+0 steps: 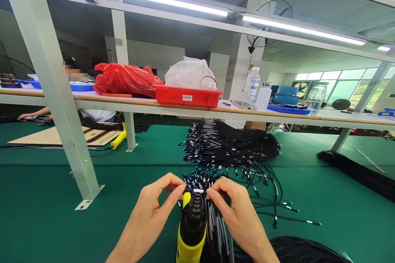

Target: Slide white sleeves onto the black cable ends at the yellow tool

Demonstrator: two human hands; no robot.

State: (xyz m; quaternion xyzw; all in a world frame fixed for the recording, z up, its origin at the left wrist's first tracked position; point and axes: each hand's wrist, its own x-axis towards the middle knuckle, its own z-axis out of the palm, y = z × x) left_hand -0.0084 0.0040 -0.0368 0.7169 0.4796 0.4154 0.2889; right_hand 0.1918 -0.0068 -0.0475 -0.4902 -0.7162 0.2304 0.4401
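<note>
Between my two hands a black cable (pixel 198 191) with a white sleeve is stretched level. My left hand (pixel 159 201) pinches its left end between thumb and forefinger. On the other side of the white sleeve, my right hand (pixel 233 203) pinches it the same way. Just below the cable stands a yellow and black heat gun (pixel 191 230), its black nozzle pointing up at the sleeve. Behind and beneath my hands lies a bundle of black cables (pixel 212 222) with blue tips and white sleeves.
A large pile of black cables (pixel 228 141) lies farther back on the green table (pixel 154 152). The shelf above carries a red bin (pixel 188 98), a red bag (pixel 123 80) and a bottle (pixel 253 86). A white post (pixel 66 102) stands at left. Across the table is another person's hand (pixel 26 116).
</note>
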